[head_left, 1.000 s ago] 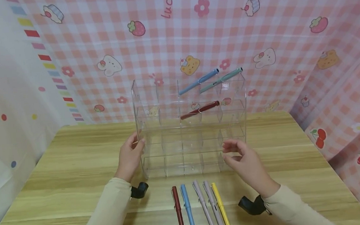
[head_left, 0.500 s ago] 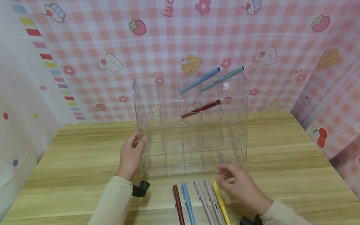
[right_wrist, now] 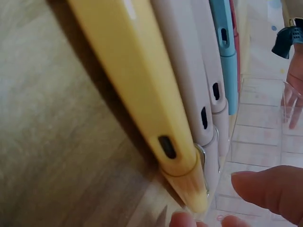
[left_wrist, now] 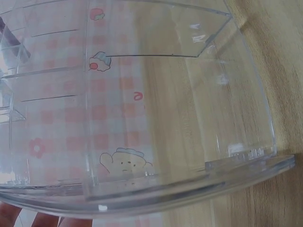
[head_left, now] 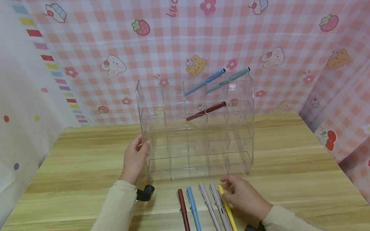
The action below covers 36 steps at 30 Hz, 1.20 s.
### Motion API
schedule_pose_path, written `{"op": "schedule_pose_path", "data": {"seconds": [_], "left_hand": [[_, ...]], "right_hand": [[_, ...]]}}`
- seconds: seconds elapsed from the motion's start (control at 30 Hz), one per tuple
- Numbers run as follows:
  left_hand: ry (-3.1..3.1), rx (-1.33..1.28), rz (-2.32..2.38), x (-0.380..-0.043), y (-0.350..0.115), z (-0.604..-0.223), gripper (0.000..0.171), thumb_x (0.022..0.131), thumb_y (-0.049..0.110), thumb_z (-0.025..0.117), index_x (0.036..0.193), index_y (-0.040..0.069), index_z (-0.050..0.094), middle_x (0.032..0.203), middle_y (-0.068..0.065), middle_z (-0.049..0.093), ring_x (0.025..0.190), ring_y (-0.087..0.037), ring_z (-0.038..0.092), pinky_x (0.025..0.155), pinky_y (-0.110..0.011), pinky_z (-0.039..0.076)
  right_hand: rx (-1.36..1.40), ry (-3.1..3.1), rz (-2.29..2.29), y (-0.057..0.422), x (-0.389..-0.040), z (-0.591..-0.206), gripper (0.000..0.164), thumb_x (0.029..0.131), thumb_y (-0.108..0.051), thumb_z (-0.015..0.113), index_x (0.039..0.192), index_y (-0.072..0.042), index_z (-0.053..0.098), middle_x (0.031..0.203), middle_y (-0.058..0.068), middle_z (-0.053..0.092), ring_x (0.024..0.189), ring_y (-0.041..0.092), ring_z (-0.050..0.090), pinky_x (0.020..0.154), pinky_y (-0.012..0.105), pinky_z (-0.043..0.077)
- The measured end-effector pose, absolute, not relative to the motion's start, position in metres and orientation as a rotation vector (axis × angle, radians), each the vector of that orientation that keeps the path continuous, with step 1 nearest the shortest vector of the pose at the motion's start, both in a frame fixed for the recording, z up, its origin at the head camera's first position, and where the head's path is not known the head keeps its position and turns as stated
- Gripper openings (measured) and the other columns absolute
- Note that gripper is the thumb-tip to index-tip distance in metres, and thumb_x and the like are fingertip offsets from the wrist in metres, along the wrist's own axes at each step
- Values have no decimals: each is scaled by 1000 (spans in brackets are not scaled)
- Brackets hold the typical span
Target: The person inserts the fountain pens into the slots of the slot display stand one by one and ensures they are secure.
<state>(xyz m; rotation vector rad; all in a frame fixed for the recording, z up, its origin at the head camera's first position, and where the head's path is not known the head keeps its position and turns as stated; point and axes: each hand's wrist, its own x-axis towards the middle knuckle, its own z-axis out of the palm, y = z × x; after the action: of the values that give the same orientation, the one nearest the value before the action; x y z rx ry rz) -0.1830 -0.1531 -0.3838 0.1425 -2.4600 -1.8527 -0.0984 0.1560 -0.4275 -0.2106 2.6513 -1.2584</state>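
Note:
A clear acrylic pen rack (head_left: 197, 143) with rows of compartments stands upright on the table. My left hand (head_left: 134, 160) grips its left side panel, thumb at the front edge; in the left wrist view its fingertips (left_wrist: 45, 220) show below the rack's edge. My right hand (head_left: 243, 197) is at the cap end of a yellow pen (head_left: 229, 216), the rightmost in a row. In the right wrist view the thumb (right_wrist: 265, 189) is apart from the yellow pen, and other fingertips are right at its cap end. Left of it lie two pale lilac pens (head_left: 211, 210), a blue pen (head_left: 195, 215) and a dark red pen (head_left: 184, 215).
A blue pen (head_left: 205, 82) and a green pen (head_left: 228, 80) slant in the rack's top row; a dark red pen (head_left: 206, 111) slants one row lower. Black wrist cameras (head_left: 145, 193) jut from both sleeves. A pink checked cloth (head_left: 167, 45) hangs behind the wooden table (head_left: 288, 165).
My right hand has come down from the rack's lower right side toward the viewer to the yellow pen's cap. The left hand keeps its grip on the rack.

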Motion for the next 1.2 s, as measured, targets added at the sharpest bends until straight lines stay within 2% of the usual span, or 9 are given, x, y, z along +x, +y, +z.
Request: {"op": "schedule_pose_path", "data": {"seconds": [0.33, 0.43, 0.73, 1.2], "left_hand": [[-2463, 143, -1839, -182, -153, -383, 45, 101, 18, 47, 144, 8, 43, 136, -20, 50, 121, -31, 51, 94, -42, 47], [-2462, 144, -1837, -183, -153, -384, 45, 101, 18, 47, 145, 7, 43, 136, -21, 50, 122, -31, 51, 94, -43, 47], [-2457, 162, -1845, -183, -153, -385, 45, 101, 18, 48, 145, 9, 43, 138, -19, 50, 121, -31, 51, 93, -43, 47], [-2452, 157, -1854, -183, -153, -385, 45, 101, 18, 47, 145, 9, 42, 138, -18, 50, 121, -30, 51, 94, -43, 47]], "right_hand": [[-209, 2685, -1083, 151, -101, -427, 41, 74, -2, 78, 111, 0, 63, 94, 8, 60, 87, 22, 56, 79, 44, 49], [-218, 2686, -1037, 149, -103, -427, 40, 74, -2, 77, 111, 1, 63, 91, 7, 59, 85, 20, 54, 78, 42, 48], [-299, 2681, -964, 148, -108, -428, 37, 74, 0, 74, 109, 5, 65, 74, 1, 53, 68, 16, 48, 59, 28, 40], [-322, 2675, -958, 147, -111, -429, 27, 71, 3, 74, 96, 1, 65, 70, 1, 52, 64, 15, 48, 55, 27, 40]]}}
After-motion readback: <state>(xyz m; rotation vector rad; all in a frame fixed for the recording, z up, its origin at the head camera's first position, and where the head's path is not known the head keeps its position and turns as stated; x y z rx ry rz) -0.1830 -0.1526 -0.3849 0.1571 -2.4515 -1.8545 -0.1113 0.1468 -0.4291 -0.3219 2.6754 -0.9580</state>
